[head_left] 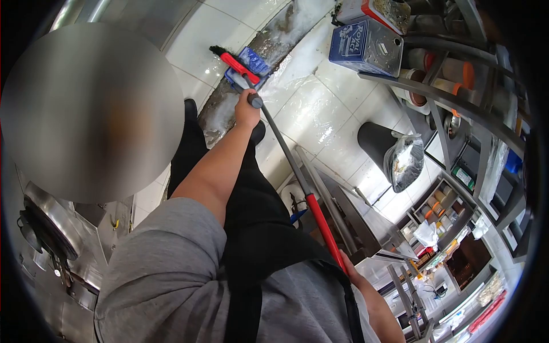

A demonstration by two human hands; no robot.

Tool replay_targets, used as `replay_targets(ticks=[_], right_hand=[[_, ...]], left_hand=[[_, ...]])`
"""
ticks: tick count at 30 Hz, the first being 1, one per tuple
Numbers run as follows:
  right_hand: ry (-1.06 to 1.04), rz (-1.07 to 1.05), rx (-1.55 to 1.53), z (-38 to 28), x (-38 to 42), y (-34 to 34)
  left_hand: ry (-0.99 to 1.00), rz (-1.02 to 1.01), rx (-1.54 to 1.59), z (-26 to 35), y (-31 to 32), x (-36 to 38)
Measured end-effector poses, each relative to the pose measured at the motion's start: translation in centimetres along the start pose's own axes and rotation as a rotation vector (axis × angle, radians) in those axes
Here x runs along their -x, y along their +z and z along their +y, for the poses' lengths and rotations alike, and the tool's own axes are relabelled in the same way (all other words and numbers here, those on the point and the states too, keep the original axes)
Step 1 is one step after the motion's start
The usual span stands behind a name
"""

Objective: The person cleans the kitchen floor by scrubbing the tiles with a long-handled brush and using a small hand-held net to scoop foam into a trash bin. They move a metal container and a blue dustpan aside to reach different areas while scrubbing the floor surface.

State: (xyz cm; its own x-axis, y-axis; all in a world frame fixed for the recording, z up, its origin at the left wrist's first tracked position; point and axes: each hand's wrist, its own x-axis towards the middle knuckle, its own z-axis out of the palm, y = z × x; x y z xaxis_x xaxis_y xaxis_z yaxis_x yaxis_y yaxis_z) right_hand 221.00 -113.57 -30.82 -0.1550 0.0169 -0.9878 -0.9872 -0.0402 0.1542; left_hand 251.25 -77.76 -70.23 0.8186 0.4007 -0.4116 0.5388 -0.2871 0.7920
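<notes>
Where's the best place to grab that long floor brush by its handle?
Grip the brush handle as shown: left hand low on the grey shaft, right hand by the red upper section. It slants toward the brush head at the floor gutter, so wide-spaced hands probably give leverage.

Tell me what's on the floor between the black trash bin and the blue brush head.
In the head view, only wet white floor tiles lie between the black trash bin and the blue brush head; nothing stands on that stretch.

- broom head (245, 67) sits on the floor (320, 108) by the drain channel (269, 40)
- bin (389, 154) right of the handle (291, 166)
- tin (366, 46) on the shelf (434, 91) above the bin
</notes>
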Motion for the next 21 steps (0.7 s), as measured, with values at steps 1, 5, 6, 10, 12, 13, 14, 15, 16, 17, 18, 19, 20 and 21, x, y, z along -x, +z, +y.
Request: replay_targets(ticks=[1, 5, 6, 10, 12, 13, 14, 15, 16, 17, 18, 19, 20, 21], right_hand=[[-0.164, 0.154, 0.23, -1.6, 3.2, 2.2], [-0.492, 0.069, 0.658, -15.0, 14.1, 8.5], [-0.304, 0.173, 0.841, -16.2, 14.3, 8.5], [-0.203, 0.473, 1.135, -22.7, 10.4, 7.8], [-0.29, 0.57, 1.227, -25.6, 7.3, 5.5], [-0.361, 0.607, 1.255, -27.0, 6.1, 4.7], [-0.376, 0.621, 1.259, -28.5, 5.1, 4.3], [-0.386, 0.637, 1.26, -29.7, 4.3, 3.8], [-0.48, 0.618, 1.281, -30.1, 3.2, 2.7], [-0.491, 0.601, 1.31, -30.5, 2.7, 2.0], [-0.497, 0.599, 1.299, -30.3, 2.4, 1.2], [-0.503, 0.597, 1.293, -30.1, 2.3, 0.5], [-0.502, 0.598, 1.299, -29.9, 2.6, 0.0], [-0.471, 0.601, 1.32, -29.7, 3.2, -0.1]], left_hand=[[0.001, 0.002, 0.0, 0.1, -0.3, 0.2], [0.074, 0.071, 0.066, -0.1, -2.0, 1.9], [0.112, 0.109, 0.091, -0.4, -2.0, 2.3], [0.037, 0.085, 0.097, -1.4, -1.9, 3.7], [0.044, 0.11, 0.108, -1.3, -1.7, 3.6], [0.051, 0.119, 0.118, -1.3, -1.7, 3.7], [-0.065, 0.045, 0.122, -0.6, -2.1, 3.5], [-0.07, 0.046, 0.114, -0.3, -2.2, 3.5], [-0.055, 0.058, 0.126, -0.1, -2.2, 3.4], [-0.037, 0.071, 0.142, 0.2, -2.2, 3.1], [-0.062, 0.057, 0.115, 0.4, -2.4, 3.0], [-0.063, 0.057, 0.117, 0.7, -2.4, 2.9], [-0.079, 0.039, 0.082, 1.0, -2.5, 2.9], [-0.095, 0.022, 0.048, 0.7, -2.4, 2.8]])
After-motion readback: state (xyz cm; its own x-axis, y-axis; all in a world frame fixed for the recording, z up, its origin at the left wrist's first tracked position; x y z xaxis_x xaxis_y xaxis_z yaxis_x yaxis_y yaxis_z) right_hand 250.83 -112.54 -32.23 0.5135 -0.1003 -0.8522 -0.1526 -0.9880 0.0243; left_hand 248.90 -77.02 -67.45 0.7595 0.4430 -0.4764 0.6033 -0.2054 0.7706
